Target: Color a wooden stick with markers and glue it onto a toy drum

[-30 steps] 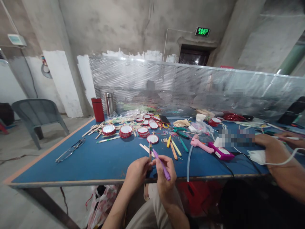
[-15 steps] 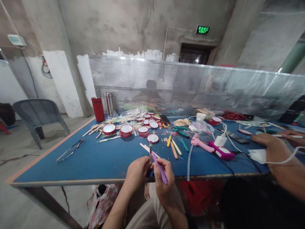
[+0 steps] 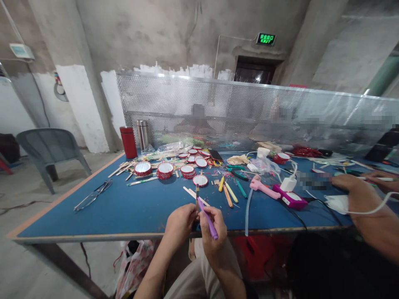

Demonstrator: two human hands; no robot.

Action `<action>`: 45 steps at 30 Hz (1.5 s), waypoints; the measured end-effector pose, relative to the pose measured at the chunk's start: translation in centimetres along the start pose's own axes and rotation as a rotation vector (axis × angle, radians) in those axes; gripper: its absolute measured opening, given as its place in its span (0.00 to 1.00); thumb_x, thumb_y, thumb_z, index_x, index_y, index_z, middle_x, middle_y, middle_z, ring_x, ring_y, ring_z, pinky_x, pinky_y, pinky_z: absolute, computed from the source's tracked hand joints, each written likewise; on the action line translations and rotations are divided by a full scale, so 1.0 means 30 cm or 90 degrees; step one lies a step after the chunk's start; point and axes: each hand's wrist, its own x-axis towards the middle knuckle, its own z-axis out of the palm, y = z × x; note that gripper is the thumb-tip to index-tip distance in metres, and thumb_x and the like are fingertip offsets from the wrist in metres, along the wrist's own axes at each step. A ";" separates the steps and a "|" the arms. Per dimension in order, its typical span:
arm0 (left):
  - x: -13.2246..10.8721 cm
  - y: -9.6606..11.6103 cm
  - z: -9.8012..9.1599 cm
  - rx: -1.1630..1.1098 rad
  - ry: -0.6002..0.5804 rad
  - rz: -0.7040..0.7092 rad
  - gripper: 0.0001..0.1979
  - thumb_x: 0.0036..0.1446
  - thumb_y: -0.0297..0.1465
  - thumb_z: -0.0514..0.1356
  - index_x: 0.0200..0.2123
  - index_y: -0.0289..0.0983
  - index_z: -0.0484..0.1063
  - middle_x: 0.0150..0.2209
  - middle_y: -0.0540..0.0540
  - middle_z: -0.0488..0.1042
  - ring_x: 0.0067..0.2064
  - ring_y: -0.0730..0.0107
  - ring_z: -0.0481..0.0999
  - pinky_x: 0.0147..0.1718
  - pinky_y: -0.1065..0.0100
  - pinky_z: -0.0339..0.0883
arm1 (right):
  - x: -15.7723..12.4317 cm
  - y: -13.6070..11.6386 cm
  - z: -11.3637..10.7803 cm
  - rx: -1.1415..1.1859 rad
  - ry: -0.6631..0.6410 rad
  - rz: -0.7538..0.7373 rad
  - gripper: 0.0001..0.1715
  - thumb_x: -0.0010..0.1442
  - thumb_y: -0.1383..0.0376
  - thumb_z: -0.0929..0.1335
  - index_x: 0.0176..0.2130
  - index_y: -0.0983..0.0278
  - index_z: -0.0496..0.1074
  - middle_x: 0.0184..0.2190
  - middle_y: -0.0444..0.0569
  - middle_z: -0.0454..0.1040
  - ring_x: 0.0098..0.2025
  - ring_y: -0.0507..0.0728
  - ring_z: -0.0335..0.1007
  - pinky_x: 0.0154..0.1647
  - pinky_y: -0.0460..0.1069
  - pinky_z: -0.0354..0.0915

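Observation:
My left hand (image 3: 181, 222) is closed on a thin wooden stick (image 3: 197, 192), held upright, its upper part coloured in dark and light bands. In my right hand (image 3: 215, 226) is a purple marker pen (image 3: 209, 222), gripped like a pencil with its tip against the stick. Just beyond the hands lie two pale wooden sticks (image 3: 190, 193) and a small red-rimmed drum (image 3: 200, 180). Right of these rest a yellow marker (image 3: 221, 184), an orange marker (image 3: 228, 198), a pale yellow marker (image 3: 231, 192) and a teal marker (image 3: 241, 189).
Several small drums (image 3: 165, 170) and loose sticks crowd the table's (image 3: 134, 220) back. Glasses (image 3: 93, 195) lie left, near a red flask (image 3: 128, 142). A pink glue gun (image 3: 264, 187) and purple power strip (image 3: 289, 198) sit right. A co-worker's arm (image 3: 364, 203) reaches in from the right.
Both hands stay nearly in place; the purple marker has shifted very slightly against the stick. The co-worker's hand at the right has moved a little.

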 end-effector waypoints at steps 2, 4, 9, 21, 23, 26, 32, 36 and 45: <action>0.001 -0.003 0.004 0.012 0.007 0.002 0.12 0.63 0.31 0.48 0.31 0.39 0.69 0.33 0.48 0.76 0.36 0.69 0.74 0.31 0.73 0.57 | -0.006 0.008 0.002 0.012 0.013 0.022 0.06 0.60 0.65 0.64 0.39 0.63 0.69 0.33 0.47 0.72 0.34 0.53 0.70 0.36 0.48 0.67; 0.002 -0.005 0.007 0.021 0.015 0.007 0.12 0.63 0.31 0.49 0.29 0.38 0.68 0.31 0.49 0.76 0.33 0.70 0.73 0.30 0.73 0.55 | -0.014 0.017 0.004 0.040 0.038 0.039 0.07 0.61 0.64 0.64 0.39 0.63 0.68 0.33 0.47 0.72 0.34 0.53 0.71 0.36 0.48 0.67; 0.002 -0.003 0.005 0.017 0.017 0.015 0.12 0.62 0.30 0.49 0.28 0.38 0.67 0.30 0.50 0.75 0.32 0.71 0.72 0.29 0.73 0.54 | -0.025 0.032 0.004 0.077 0.040 0.053 0.07 0.60 0.64 0.64 0.39 0.63 0.68 0.33 0.47 0.72 0.34 0.54 0.71 0.36 0.49 0.67; 0.006 -0.003 0.005 0.025 0.006 0.008 0.10 0.62 0.30 0.50 0.31 0.38 0.69 0.33 0.48 0.76 0.35 0.70 0.74 0.30 0.73 0.55 | -0.007 0.012 0.000 0.027 0.029 0.000 0.05 0.60 0.66 0.64 0.38 0.62 0.69 0.32 0.46 0.71 0.33 0.53 0.70 0.34 0.47 0.67; 0.004 0.001 0.001 0.028 0.007 0.006 0.10 0.62 0.30 0.50 0.31 0.38 0.69 0.33 0.48 0.76 0.35 0.69 0.74 0.31 0.72 0.56 | -0.005 0.014 0.002 0.020 0.030 0.001 0.05 0.60 0.66 0.64 0.38 0.63 0.69 0.32 0.45 0.71 0.33 0.53 0.70 0.34 0.47 0.66; 0.001 0.009 -0.006 0.034 0.004 -0.001 0.11 0.62 0.30 0.49 0.30 0.37 0.69 0.32 0.47 0.77 0.34 0.69 0.74 0.30 0.72 0.56 | -0.005 0.013 0.003 0.016 0.032 0.007 0.05 0.60 0.65 0.64 0.38 0.63 0.69 0.32 0.46 0.71 0.33 0.53 0.70 0.34 0.47 0.66; 0.002 0.003 0.000 0.000 0.007 0.011 0.11 0.62 0.30 0.49 0.34 0.38 0.70 0.36 0.47 0.77 0.38 0.68 0.75 0.33 0.73 0.58 | -0.005 0.010 -0.004 0.015 0.007 -0.020 0.04 0.60 0.66 0.64 0.37 0.62 0.68 0.32 0.46 0.71 0.33 0.53 0.70 0.35 0.47 0.66; 0.003 -0.004 0.006 0.010 0.016 0.010 0.12 0.63 0.31 0.48 0.33 0.39 0.70 0.34 0.48 0.77 0.36 0.69 0.75 0.32 0.73 0.57 | -0.006 0.014 -0.001 0.015 0.002 -0.005 0.04 0.60 0.66 0.64 0.37 0.62 0.68 0.31 0.46 0.71 0.32 0.53 0.70 0.35 0.47 0.67; 0.002 0.004 -0.004 0.015 -0.002 0.006 0.12 0.62 0.31 0.48 0.32 0.38 0.70 0.34 0.48 0.77 0.36 0.69 0.74 0.32 0.73 0.58 | -0.005 0.003 -0.002 0.005 0.023 -0.032 0.04 0.60 0.66 0.64 0.37 0.63 0.68 0.32 0.46 0.72 0.33 0.53 0.71 0.35 0.47 0.67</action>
